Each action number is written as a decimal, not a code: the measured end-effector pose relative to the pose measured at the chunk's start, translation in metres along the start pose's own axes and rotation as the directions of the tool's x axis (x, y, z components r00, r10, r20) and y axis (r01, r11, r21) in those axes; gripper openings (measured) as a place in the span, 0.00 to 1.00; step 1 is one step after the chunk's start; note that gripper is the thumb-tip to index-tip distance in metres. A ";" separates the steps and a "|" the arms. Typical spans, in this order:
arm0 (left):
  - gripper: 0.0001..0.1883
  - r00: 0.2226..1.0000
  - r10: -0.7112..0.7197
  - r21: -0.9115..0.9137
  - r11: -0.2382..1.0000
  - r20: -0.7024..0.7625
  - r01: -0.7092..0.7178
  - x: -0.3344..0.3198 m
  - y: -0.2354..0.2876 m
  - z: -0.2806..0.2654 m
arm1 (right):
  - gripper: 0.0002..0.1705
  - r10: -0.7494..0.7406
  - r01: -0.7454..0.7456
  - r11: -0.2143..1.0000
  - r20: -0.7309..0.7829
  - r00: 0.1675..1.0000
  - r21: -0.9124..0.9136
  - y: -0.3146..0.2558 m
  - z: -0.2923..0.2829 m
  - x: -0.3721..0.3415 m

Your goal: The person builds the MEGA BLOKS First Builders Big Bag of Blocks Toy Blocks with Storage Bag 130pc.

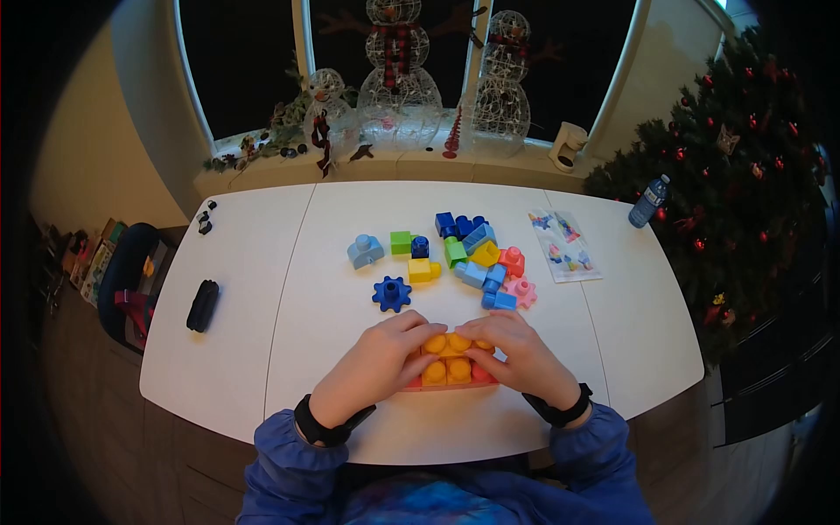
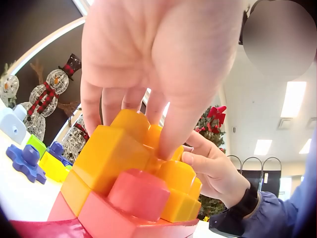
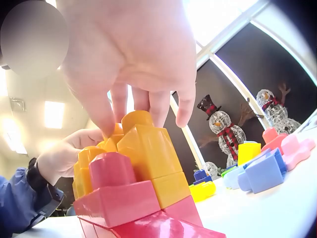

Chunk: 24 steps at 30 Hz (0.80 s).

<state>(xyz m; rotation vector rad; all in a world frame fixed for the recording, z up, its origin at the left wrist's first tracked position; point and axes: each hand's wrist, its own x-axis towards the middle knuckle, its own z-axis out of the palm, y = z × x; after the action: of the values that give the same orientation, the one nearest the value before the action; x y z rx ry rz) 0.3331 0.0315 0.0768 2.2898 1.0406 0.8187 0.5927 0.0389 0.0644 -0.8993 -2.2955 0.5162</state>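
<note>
A stack of toy building blocks stands on the table close to the person. Orange-yellow blocks make its upper part, over a pinkish-red base with a round stud showing at either end. The left hand grips the upper orange block from the left, thumb on the near side and fingers behind. From the other end, the right hand holds the top of the same stack, with its thumb in front. Its fingertips are partly hidden behind the upper orange block in the right wrist view.
Loose blocks lie beyond the hands, among them a dark blue gear-shaped piece, a yellow block and a pink gear piece. A picture sheet and water bottle are at right, a black case at left.
</note>
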 end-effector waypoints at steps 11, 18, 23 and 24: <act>0.28 0.999 -0.024 0.150 0.989 0.028 0.019 -0.006 -0.001 0.008 | 0.20 0.014 -0.006 0.997 -0.095 0.995 0.078 0.003 0.013 -0.006; 0.28 0.999 -0.013 0.146 0.989 0.048 0.006 0.000 -0.009 0.002 | 0.20 0.013 -0.009 0.999 -0.109 0.994 0.037 0.005 0.014 0.000; 0.25 0.985 -0.132 -0.159 0.981 -0.114 0.113 0.020 -0.052 -0.025 | 0.17 0.011 -0.001 0.996 -0.114 0.993 0.092 0.013 0.017 0.004; 0.25 0.959 -0.119 -0.038 0.993 -0.259 0.113 0.028 -0.073 -0.027 | 0.17 0.021 -0.009 0.994 -0.109 0.994 0.109 0.013 0.018 0.003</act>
<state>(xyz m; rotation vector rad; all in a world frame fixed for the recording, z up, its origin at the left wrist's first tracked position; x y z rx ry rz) 0.2933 0.1016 0.0572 2.1176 1.2587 1.0985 0.5850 0.0478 0.0457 -0.8710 -2.1411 0.5779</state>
